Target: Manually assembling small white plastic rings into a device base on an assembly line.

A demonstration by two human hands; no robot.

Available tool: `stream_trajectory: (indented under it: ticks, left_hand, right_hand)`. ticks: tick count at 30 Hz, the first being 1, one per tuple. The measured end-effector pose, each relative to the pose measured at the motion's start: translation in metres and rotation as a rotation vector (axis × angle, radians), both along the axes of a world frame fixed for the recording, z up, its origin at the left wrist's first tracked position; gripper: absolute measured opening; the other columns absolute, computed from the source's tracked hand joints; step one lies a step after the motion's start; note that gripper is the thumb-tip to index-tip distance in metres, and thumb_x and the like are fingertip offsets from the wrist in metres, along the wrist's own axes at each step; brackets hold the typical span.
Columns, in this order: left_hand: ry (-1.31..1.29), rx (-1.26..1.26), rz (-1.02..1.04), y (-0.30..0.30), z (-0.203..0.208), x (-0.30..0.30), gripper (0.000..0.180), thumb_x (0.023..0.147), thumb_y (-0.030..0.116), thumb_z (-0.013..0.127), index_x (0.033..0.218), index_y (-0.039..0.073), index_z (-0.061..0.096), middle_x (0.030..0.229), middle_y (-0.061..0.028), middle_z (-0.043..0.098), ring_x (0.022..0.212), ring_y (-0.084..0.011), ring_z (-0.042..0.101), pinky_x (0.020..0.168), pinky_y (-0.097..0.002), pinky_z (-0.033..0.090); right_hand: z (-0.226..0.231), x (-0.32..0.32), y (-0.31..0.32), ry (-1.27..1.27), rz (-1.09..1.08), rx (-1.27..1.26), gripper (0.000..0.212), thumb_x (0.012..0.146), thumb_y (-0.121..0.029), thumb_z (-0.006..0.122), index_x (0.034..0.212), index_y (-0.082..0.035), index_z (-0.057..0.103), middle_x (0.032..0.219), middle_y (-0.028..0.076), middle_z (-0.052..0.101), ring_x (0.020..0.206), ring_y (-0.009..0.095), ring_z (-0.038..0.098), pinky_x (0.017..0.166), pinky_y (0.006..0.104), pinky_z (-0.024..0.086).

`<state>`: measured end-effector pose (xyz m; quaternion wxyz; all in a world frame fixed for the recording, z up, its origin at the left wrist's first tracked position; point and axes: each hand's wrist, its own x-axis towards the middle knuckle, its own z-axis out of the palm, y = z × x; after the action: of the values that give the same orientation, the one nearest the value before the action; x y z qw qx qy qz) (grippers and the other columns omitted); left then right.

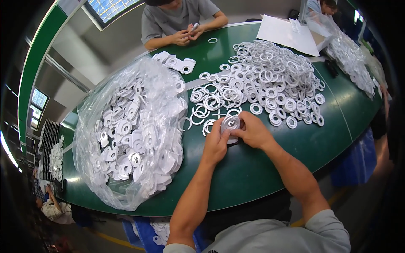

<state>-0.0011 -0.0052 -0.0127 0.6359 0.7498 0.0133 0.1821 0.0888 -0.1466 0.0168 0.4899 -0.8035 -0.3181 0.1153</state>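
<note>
Head view — both hands (236, 135) pinch one white plastic part (230, 123).

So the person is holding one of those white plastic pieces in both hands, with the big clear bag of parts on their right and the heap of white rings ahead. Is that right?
Not quite: the head view shows the clear bag of parts on the person's left, not their right. The rest holds: the left hand and right hand together hold a white plastic piece, and the heap of white rings lies ahead on the green table.
</note>
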Motion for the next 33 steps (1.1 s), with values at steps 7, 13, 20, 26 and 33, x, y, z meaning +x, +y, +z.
stream_trajectory:
  ticks: [7, 13, 20, 26, 33]
  left_hand:
    - [0.001, 0.029, 0.055, 0.006, 0.010, -0.004, 0.040, 0.095, 0.010, 0.049, 0.135, 0.005, 0.045, 0.108, -0.0125, 0.064, 0.092, -0.0215, 0.064, 0.080, -0.0299, 0.049]
    - [0.205, -0.311, 0.012, 0.010, 0.022, -0.008, 0.042, 0.100, 0.020, 0.042, 0.139, 0.005, 0.043, 0.094, -0.0076, 0.068, 0.055, -0.0130, 0.063, 0.038, -0.0186, 0.040]
    - [0.274, -0.313, -0.059, 0.012, 0.025, -0.011, 0.041, 0.100, 0.021, 0.043, 0.137, 0.005, 0.046, 0.089, -0.0066, 0.068, 0.057, -0.0111, 0.063, 0.037, -0.0181, 0.039]
    - [0.282, -0.216, 0.006, 0.007, 0.019, -0.009, 0.039, 0.099, 0.022, 0.045, 0.133, 0.002, 0.048, 0.089, -0.0077, 0.067, 0.056, -0.0112, 0.063, 0.037, -0.0180, 0.038]
    - [0.080, -0.331, 0.102, 0.010, 0.016, -0.003, 0.043, 0.086, 0.006, 0.065, 0.123, 0.000, 0.045, 0.101, -0.0133, 0.063, 0.072, -0.0169, 0.066, 0.054, -0.0234, 0.052]
  right_hand:
    - [0.006, -0.007, 0.004, -0.062, -0.009, 0.029, 0.029, 0.076, -0.015, 0.076, 0.086, 0.001, 0.054, 0.079, 0.012, 0.058, 0.070, 0.023, 0.060, 0.060, 0.0343, 0.049]
    - [0.023, 0.017, -0.015, 0.816, 0.240, 0.214, 0.019, 0.092, -0.012, 0.060, 0.097, 0.006, 0.062, 0.081, 0.014, 0.067, 0.063, 0.018, 0.066, 0.053, 0.0280, 0.057]
    - [0.016, 0.021, -0.015, 0.920, 0.270, 0.158, 0.016, 0.091, -0.012, 0.060, 0.090, 0.004, 0.062, 0.079, 0.014, 0.066, 0.063, 0.018, 0.066, 0.053, 0.0273, 0.057]
    - [0.002, 0.016, -0.005, 0.789, 0.189, 0.057, 0.016, 0.090, -0.012, 0.059, 0.084, 0.002, 0.055, 0.075, 0.012, 0.064, 0.059, 0.017, 0.065, 0.052, 0.0277, 0.055]
    - [0.010, 0.009, -0.003, 0.857, 0.133, 0.271, 0.014, 0.089, -0.009, 0.059, 0.092, 0.005, 0.056, 0.080, 0.014, 0.065, 0.067, 0.020, 0.067, 0.056, 0.0282, 0.057]
